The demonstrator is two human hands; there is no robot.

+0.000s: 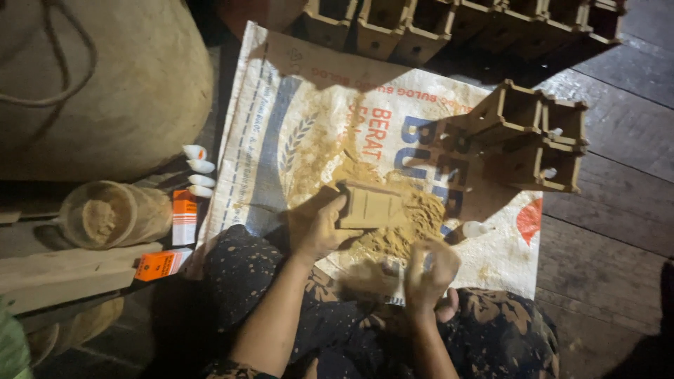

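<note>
Wooden box gripped by left hand; right hand blurred, fingers unclear.

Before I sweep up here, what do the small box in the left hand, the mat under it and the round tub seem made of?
The small box, gripped by the left hand: seemingly bare wood, tan, dusty, flat panels. The mat: probably a woven plastic sack, white, printed, creased. The round tub: likely translucent plastic, its powder showing through the wall.

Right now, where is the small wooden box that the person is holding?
In the head view, the small wooden box sits mid-frame on the woven sack, held by the left hand, above the sawdust pile and left of the stacked wooden boxes.
</note>
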